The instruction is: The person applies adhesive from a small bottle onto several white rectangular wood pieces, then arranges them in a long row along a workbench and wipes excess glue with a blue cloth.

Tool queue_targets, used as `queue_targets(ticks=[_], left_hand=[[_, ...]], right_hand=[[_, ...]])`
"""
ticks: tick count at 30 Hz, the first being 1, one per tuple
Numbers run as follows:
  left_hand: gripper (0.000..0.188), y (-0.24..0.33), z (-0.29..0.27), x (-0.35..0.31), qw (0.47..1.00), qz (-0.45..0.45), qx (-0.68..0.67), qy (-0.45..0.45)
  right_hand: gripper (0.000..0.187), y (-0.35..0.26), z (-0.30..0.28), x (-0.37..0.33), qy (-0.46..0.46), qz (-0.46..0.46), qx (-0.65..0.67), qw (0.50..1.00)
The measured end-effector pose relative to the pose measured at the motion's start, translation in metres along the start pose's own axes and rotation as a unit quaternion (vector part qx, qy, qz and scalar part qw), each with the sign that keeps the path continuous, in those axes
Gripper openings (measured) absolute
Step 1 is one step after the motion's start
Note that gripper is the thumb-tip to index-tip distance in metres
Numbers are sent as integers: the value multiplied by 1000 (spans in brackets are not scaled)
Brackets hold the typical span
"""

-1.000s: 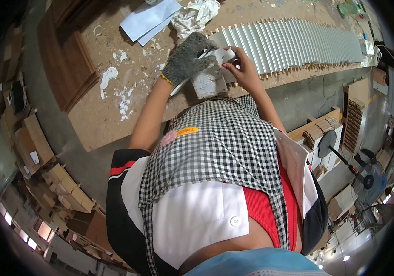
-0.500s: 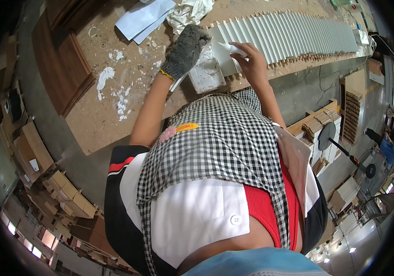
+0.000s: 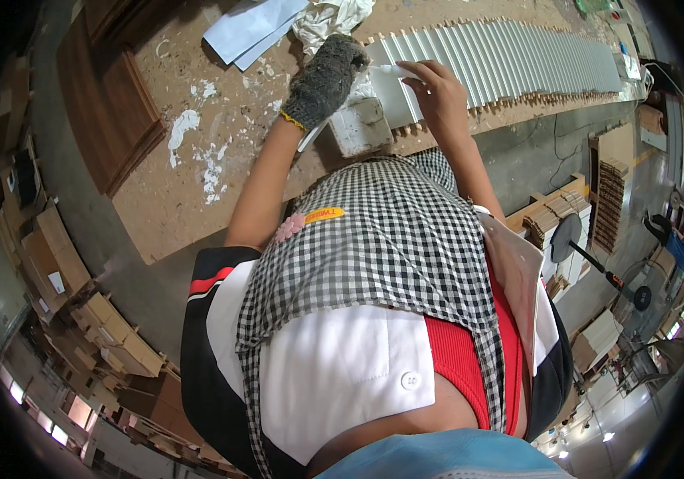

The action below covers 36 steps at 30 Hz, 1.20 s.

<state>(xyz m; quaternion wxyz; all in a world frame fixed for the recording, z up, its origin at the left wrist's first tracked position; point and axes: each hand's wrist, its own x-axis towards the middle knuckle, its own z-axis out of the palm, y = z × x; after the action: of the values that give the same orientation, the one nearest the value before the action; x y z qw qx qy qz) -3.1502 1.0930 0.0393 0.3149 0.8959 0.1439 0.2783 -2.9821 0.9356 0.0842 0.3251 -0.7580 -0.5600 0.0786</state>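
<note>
My left hand (image 3: 328,84), in a dark grey knitted work glove, is closed above the bench beside a row of white slats (image 3: 510,64). What its fingers hold is hidden, though a thin white strip (image 3: 311,137) sticks out below the wrist. My bare right hand (image 3: 442,97) grips a white squeeze bottle (image 3: 391,70) with a tapered nozzle, which points left toward the glove. Most of the bottle is covered by the fingers. A stained white block (image 3: 360,128) sits at the bench's near edge, between my forearms.
Dark brown panels (image 3: 110,112) are stacked on the left of the paint-spotted bench (image 3: 230,152). Folded paper (image 3: 250,32) and a crumpled white cloth (image 3: 330,22) lie toward the back. A pedestal fan (image 3: 567,238) stands on the floor at right.
The bottle's nozzle has shifted slightly up and turned more level, with my right hand tilting along. My gloved left hand has moved a little farther away from me.
</note>
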Motion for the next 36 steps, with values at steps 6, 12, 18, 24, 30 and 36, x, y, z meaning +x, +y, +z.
queue_targets(ticks=[6, 12, 18, 24, 30, 36], left_hand=[[15, -1, 3, 0, 999, 32, 18, 13], [16, 1, 0, 2, 999, 29, 44, -11], [15, 4, -2, 2, 1000, -9, -6, -3], [16, 0, 2, 2, 999, 29, 22, 0], [15, 2, 0, 1, 1000, 12, -8, -5], [16, -2, 3, -1, 998, 49, 42, 13]], right_hand=[[25, 1, -2, 5, -3, -63, -61, 996], [26, -1, -4, 9, 21, -108, -119, 987], [34, -7, -6, 11, 21, -136, -149, 979], [36, -12, -10, 12, 19, -152, -167, 974], [35, -19, -14, 15, 5, -175, -178, 968], [33, -21, -16, 17, -11, -184, -197, 963]])
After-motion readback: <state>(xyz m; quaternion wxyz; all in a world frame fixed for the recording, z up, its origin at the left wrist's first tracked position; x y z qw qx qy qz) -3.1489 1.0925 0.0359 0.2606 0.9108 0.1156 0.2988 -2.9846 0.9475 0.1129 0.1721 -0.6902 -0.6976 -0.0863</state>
